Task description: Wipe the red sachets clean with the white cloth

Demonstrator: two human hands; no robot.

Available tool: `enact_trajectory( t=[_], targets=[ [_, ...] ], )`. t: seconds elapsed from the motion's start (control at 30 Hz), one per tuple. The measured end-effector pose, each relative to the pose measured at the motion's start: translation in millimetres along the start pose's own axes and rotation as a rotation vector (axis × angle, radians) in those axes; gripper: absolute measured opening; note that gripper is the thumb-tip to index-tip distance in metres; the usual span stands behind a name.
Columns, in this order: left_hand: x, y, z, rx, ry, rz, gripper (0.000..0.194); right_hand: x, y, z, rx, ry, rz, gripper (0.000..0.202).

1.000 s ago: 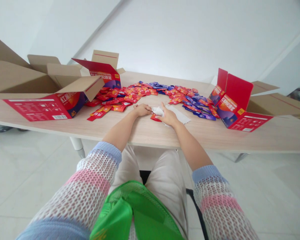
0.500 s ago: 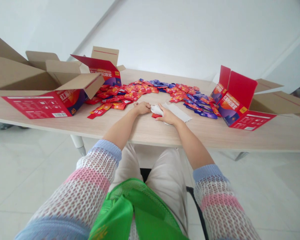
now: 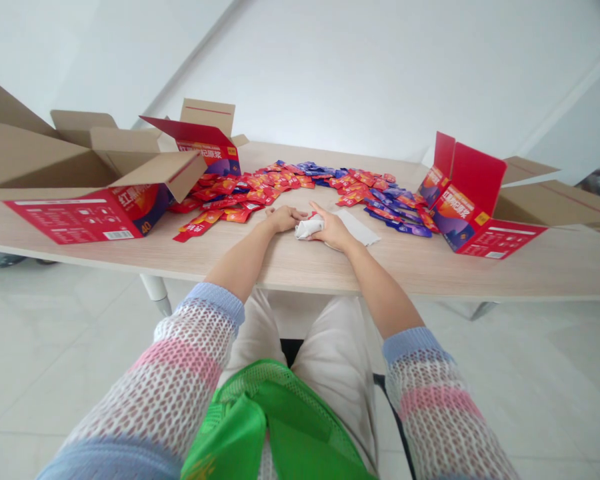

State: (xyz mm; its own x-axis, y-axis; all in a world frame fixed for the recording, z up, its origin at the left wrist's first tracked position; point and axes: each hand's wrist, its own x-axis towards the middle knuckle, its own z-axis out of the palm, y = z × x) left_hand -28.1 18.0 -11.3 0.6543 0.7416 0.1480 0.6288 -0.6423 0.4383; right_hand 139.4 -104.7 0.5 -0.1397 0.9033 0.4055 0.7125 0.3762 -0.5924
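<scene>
My right hand [image 3: 334,231] is closed on a bunched white cloth [image 3: 309,228], pressed low over the table. A small part of a red sachet [image 3: 313,215] shows at the cloth's far edge; the rest of it is hidden. My left hand [image 3: 284,219] lies just left of the cloth, its fingers bent together at the sachet's side. Flat on the table behind my right hand is a white sheet [image 3: 359,228], perhaps cloth or paper. Red sachets [image 3: 260,188] and purple sachets [image 3: 397,207] are heaped in an arc beyond both hands.
A large open carton [image 3: 75,217] stands at the left, with another open red carton [image 3: 207,150] behind it. A third open carton [image 3: 460,213] is on the right. The pale wooden table [image 3: 280,267] has its front edge close to my lap.
The bunched cloth has shifted slightly toward me and now covers the near side, where red showed before. Red shows at its far side instead. My right thumb now points farther away.
</scene>
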Motion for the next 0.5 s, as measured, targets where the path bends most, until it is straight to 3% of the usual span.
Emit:
enact_trajectory(
  t=[0.2, 0.33, 0.4, 0.5],
  targets=[
    [2, 6, 2.2, -0.005, 0.039, -0.078, 0.028, 0, 5, 1, 0.122, 0.011, -0.031, 0.104],
    [4, 8, -7.8, -0.029, -0.049, -0.101, 0.027, -3, 0, -2, 0.180, 0.002, -0.033, 0.098],
    [5, 8, -15.4, -0.062, -0.172, -0.020, 0.030, -3, -3, -6, 0.182, 0.067, -0.050, 0.089],
    [5, 8, -22.4, -0.153, -0.310, 0.077, 0.042, -2, -2, -16, 0.192, 0.320, -0.070, 0.068]
  ],
)
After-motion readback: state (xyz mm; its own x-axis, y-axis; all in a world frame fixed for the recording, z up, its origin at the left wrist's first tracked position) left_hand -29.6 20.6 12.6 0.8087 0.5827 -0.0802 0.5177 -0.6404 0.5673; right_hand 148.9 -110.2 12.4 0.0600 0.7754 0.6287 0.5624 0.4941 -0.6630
